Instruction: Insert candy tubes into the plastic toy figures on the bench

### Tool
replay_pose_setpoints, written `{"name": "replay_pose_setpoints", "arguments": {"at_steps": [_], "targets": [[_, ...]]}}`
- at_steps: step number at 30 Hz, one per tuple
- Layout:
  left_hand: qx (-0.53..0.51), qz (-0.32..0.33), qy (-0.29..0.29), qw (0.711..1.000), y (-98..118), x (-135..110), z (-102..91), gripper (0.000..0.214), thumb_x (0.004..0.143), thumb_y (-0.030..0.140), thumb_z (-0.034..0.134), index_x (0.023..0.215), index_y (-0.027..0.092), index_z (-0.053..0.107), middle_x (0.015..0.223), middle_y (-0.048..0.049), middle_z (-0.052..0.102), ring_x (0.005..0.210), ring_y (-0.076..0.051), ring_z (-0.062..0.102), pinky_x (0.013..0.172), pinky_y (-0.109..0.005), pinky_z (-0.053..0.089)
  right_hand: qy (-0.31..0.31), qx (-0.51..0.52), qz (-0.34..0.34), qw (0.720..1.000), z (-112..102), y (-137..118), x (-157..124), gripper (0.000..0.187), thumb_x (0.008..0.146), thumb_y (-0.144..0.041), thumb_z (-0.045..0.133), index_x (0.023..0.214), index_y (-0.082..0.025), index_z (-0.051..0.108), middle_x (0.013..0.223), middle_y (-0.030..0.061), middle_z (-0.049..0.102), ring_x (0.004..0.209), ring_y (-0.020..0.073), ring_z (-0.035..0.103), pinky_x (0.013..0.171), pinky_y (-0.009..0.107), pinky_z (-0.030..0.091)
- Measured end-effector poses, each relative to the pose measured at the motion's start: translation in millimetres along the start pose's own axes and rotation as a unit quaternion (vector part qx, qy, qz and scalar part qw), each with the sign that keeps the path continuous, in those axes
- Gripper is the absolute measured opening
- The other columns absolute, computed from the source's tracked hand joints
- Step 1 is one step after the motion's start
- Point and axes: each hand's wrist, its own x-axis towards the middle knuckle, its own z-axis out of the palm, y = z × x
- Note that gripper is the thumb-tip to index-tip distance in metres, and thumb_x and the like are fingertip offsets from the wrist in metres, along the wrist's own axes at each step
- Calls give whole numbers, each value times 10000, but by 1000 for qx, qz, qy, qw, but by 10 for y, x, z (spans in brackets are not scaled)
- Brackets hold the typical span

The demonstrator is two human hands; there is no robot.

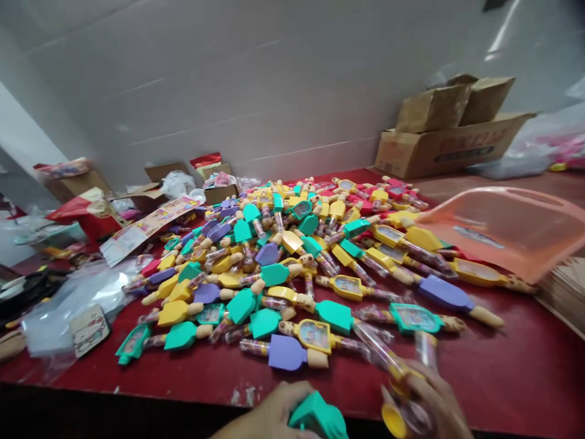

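At the table's front edge, my left hand [276, 411] is closed around a teal plastic toy piece [319, 417]. To its right, my right hand [439, 402] grips clear candy tubes [377, 344] with dark bits inside; a yellow part [393, 419] shows beneath the fingers. Exactly how many tubes it holds is hard to make out. Beyond both hands spreads a pile of paddle-shaped toys in teal, yellow, purple and red, many with clear tubes and beige ends. Closest to my hands are a purple toy [287, 352] and a yellow toy [315, 336].
An orange plastic scoop-like basket [521, 213] lies at the right of the red table [516, 378]. Cardboard boxes [448, 146] stand against the wall behind. On the left are clear plastic bags [59, 329], a small cartoon card [90, 330] and a printed cardboard sheet [146, 228].
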Motion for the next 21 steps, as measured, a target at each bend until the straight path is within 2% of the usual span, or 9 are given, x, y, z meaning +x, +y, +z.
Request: {"name": "replay_pose_setpoints", "arguments": {"at_steps": [2,4,7,10,13,16,19,21], "targets": [[18,12,46,999,-40,-111,-127,578,651,638,647,952,151,571,819,-12,512,721,-135,428,626,-207,339,-37,4,-68,997,258,-112,178,245,870,-246,518,1111,-285,497,1092,64,507,910,234,564,639,300,543],[30,22,73,997,-96,-123,-196,537,663,571,671,987,151,591,852,-17,539,753,-150,447,662,-221,344,-84,4,-114,990,518,-203,301,307,826,-152,459,1098,-289,496,1094,59,512,917,226,577,653,287,551],[20,25,76,997,-153,3,-274,473,643,498,704,948,150,609,776,1,548,696,-145,459,623,-221,347,-108,-11,-137,985,820,-220,401,401,758,-77,393,1087,-279,502,1090,58,516,929,223,583,682,296,555],[-9,36,96,995,-132,236,-370,422,653,478,687,904,152,592,744,12,536,682,-143,457,622,-229,365,-106,-32,-134,985,1005,-87,556,410,734,-76,397,1094,-240,505,1086,81,508,929,242,576,701,346,552],[-39,55,115,991,-56,459,-450,397,637,437,704,888,153,583,779,10,551,736,-153,473,687,-252,382,-124,-49,-121,984,1103,77,782,320,791,-144,467,1106,-181,512,1051,88,516,900,243,573,700,374,541],[-82,57,126,987,12,522,-469,463,583,454,738,893,153,571,796,6,561,764,-159,503,702,-259,400,-140,-65,-110,982,1098,153,904,335,844,-251,517,1166,-159,503,1121,115,490,988,273,544,761,418,525],[-155,29,152,976,4,382,-419,611,632,588,642,1041,166,480,828,-13,565,672,-156,553,555,-246,427,-148,-77,-98,981,999,106,831,378,890,-256,457,1263,-195,466,1297,139,376,1194,318,408,905,476,457],[-202,-4,162,966,-40,233,-352,658,666,622,585,1111,174,401,802,-13,561,540,-134,546,418,-211,377,-153,-81,-91,981,914,35,719,408,912,-251,435,1319,-234,420,1367,117,311,1269,308,319,984,481,391]]}}
